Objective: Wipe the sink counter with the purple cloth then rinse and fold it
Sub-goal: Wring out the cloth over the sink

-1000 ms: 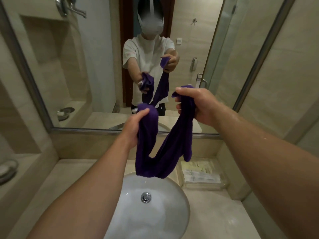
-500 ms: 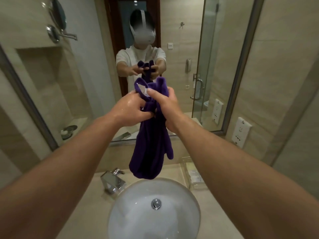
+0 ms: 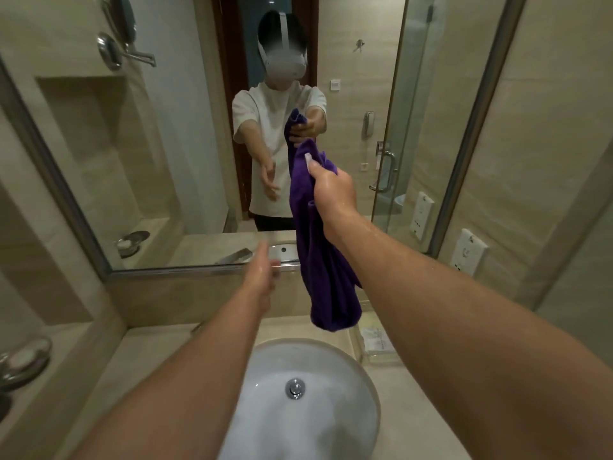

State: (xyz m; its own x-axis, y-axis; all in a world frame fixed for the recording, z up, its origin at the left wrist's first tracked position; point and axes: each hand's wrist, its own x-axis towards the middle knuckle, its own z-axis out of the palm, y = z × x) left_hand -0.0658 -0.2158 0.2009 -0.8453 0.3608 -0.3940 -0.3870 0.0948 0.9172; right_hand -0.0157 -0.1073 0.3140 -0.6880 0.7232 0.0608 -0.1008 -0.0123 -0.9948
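Head view, as I monitor: right hand [image 3: 331, 190] grips top of purple cloth [image 3: 326, 270], limp plush fabric hanging in long folds above round white sink [image 3: 258, 410], at 1 o'clock from metal drain [image 3: 295, 388]. Left hand [image 3: 262, 273], motion-blurred, empty, fingers loosely extended, at 9 o'clock from cloth. Beige stone counter [image 3: 149, 353] smooth.

Beige stone-look tiled walls [image 3: 547, 127], dimly lit. Large rectangular wall mirror in a brushed-metal frame [image 3: 172, 161], reflecting a clear glass shower door with chrome handle [image 3: 411, 111], a dark wooden door frame [image 3: 225, 78] and a round chrome swing-arm mirror [image 3: 111, 51]. White plastic wall socket plate [image 3: 469, 250] right of the wall mirror; chrome soap dish [image 3: 25, 361] on the left ledge.
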